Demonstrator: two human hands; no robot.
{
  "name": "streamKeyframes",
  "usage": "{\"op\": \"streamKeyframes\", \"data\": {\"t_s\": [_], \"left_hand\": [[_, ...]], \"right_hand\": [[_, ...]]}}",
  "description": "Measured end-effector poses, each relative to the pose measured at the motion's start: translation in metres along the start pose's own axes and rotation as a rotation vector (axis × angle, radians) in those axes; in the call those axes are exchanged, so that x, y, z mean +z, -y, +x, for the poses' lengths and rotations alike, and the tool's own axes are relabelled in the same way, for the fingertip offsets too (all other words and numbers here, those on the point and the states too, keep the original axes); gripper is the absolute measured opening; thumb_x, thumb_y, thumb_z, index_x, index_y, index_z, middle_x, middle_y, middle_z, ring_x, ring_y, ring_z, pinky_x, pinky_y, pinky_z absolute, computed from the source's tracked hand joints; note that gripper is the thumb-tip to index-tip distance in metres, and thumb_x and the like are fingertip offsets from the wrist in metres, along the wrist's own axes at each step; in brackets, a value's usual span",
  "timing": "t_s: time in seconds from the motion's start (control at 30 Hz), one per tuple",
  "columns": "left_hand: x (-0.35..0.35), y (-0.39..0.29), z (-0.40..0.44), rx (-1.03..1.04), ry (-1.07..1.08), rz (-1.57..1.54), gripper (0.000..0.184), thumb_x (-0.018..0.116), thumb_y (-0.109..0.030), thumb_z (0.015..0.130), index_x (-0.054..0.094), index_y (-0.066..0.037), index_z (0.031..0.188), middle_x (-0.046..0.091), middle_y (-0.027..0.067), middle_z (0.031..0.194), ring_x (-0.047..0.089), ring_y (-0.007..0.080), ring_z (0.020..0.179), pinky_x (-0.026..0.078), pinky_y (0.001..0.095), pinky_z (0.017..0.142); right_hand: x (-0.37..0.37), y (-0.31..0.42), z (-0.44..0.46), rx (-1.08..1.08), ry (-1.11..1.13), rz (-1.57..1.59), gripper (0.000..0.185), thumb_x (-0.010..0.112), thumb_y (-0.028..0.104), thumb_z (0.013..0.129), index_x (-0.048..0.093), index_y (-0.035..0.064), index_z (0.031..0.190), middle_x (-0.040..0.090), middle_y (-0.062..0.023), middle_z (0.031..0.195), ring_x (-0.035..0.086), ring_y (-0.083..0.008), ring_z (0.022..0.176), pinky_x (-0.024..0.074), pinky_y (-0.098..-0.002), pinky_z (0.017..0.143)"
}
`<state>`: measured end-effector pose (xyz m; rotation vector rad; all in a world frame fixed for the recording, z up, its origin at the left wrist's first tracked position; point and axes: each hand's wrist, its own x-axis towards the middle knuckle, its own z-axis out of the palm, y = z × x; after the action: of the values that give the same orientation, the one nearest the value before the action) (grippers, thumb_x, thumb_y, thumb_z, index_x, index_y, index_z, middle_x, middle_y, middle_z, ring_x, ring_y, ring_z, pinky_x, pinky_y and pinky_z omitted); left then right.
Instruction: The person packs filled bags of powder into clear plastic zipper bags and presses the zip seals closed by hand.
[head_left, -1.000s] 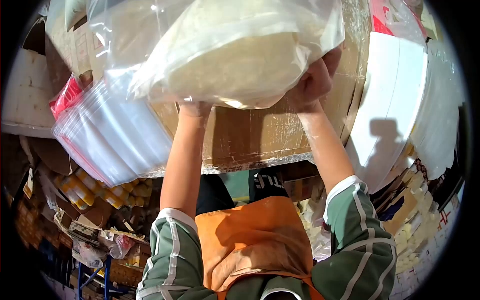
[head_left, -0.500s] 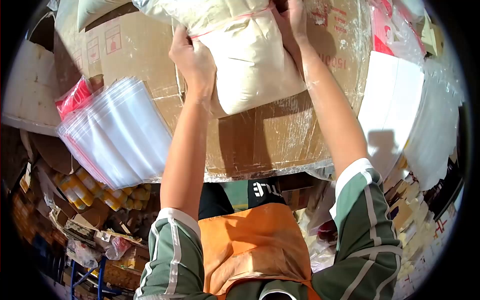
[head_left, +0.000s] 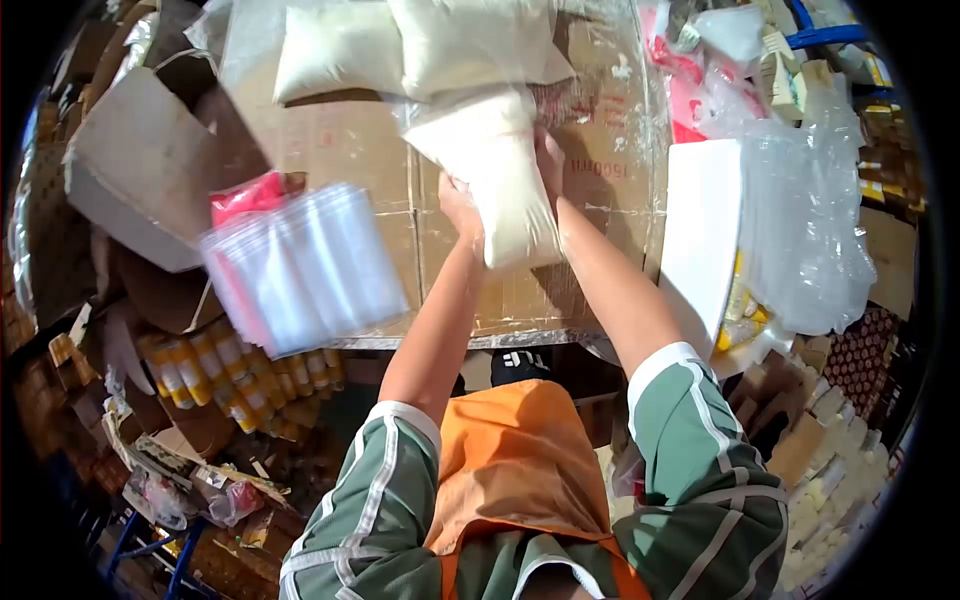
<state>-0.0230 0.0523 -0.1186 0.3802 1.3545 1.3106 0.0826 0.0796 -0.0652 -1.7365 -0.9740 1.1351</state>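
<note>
A clear plastic bag of cream-white powder [head_left: 505, 195] is between my two hands over the cardboard-covered table. My left hand [head_left: 462, 207] grips its left side, with some fingers hidden behind the bag. On the opposite side my right hand [head_left: 550, 165] is closed against the bag's edge, fingers partly out of sight. The bag hangs lengthwise towards me, its upper part flaring out to the left. Just beyond it lie two more filled bags, a left one [head_left: 340, 52] and a right one [head_left: 470, 45].
Flat clear zip bags [head_left: 305, 268] lie at the table's left front corner, beside a red packet [head_left: 248, 196]. Along the right edge are a white board [head_left: 700, 235] and crumpled clear plastic [head_left: 805, 225]. An open carton [head_left: 150, 160] stands left, above yellow-and-white containers [head_left: 215, 370].
The view has shifted, showing more of the two bags at the far side. My hands have drawn closer together around the held bag, which now looks narrower and more tilted.
</note>
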Motion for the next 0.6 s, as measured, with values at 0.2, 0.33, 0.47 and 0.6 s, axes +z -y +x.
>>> {"op": "streamKeyframes", "data": {"t_s": [0.2, 0.33, 0.47, 0.6], "left_hand": [[-0.069, -0.029, -0.039, -0.426, 0.531, -0.025, 0.032, 0.053, -0.019, 0.096, 0.055, 0.000, 0.121, 0.063, 0.0109, 0.113, 0.062, 0.0219, 0.101, 0.052, 0.0357, 0.090], [-0.086, -0.014, -0.063, -0.352, 0.721, 0.028, 0.034, 0.052, -0.018, 0.096, 0.053, 0.000, 0.125, 0.060, 0.0125, 0.119, 0.062, 0.0230, 0.104, 0.052, 0.0370, 0.091], [-0.094, 0.020, -0.044, -0.259, 0.670, -0.111, 0.037, 0.052, -0.018, 0.096, 0.051, 0.000, 0.128, 0.058, 0.0142, 0.125, 0.061, 0.0241, 0.108, 0.053, 0.0383, 0.092], [-0.110, 0.061, -0.005, 0.405, 0.652, 0.866, 0.044, 0.054, -0.018, 0.095, 0.047, -0.001, 0.135, 0.053, 0.0137, 0.134, 0.056, 0.0234, 0.117, 0.048, 0.0379, 0.100]], "right_hand": [[-0.075, -0.025, -0.053, 0.227, 0.644, -0.513, 0.039, 0.055, 0.032, 0.092, 0.064, -0.0035, 0.105, 0.071, -0.0142, 0.096, 0.067, -0.0232, 0.090, 0.0514, -0.0333, 0.081], [-0.097, -0.039, -0.079, 0.112, 0.905, -0.627, 0.040, 0.056, 0.033, 0.091, 0.064, -0.0039, 0.103, 0.071, -0.0143, 0.095, 0.068, -0.0247, 0.089, 0.0521, -0.0347, 0.080], [-0.085, -0.055, -0.089, -0.502, 0.618, -0.692, 0.041, 0.058, 0.034, 0.089, 0.065, -0.0044, 0.102, 0.071, -0.0143, 0.094, 0.068, -0.0262, 0.088, 0.0528, -0.0360, 0.080], [-0.056, -0.077, -0.077, -0.970, 0.222, -0.804, 0.042, 0.059, 0.035, 0.088, 0.065, -0.0049, 0.101, 0.071, -0.0143, 0.093, 0.068, -0.0277, 0.087, 0.0534, -0.0374, 0.079]]}}
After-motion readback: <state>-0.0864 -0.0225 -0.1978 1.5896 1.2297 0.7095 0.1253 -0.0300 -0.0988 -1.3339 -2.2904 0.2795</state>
